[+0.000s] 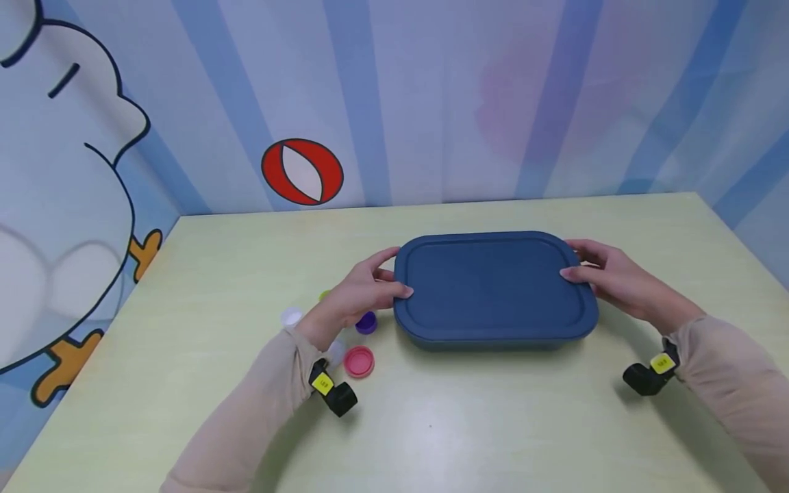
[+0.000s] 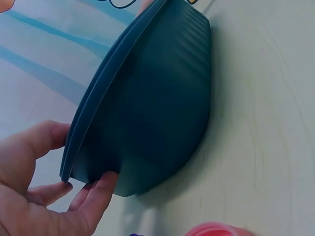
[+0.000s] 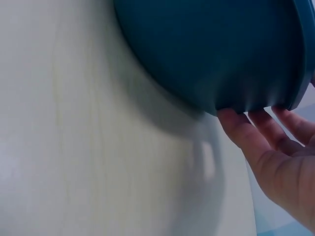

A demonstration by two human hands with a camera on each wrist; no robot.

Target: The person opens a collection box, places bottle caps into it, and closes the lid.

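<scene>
A dark blue lidded storage box (image 1: 493, 284) with rounded corners lies between both hands, lid side up. My left hand (image 1: 360, 291) grips its left end, thumb on the lid's edge and fingers lower on the side. At the opposite end, my right hand (image 1: 616, 277) holds the box with its thumb over the lid's rim. Seen from the left wrist, the fingertips press against the side wall of the box (image 2: 152, 103) under the lid. In the right wrist view, several fingertips of the right hand (image 3: 280, 157) touch the wall beneath the rim.
Left of the box lie small round pieces: a pink one (image 1: 359, 361), a purple one (image 1: 366, 323), a white one (image 1: 292, 316), and others partly hidden by the left hand and wrist. A striped backdrop (image 1: 419, 103) stands behind the pale table (image 1: 468, 424).
</scene>
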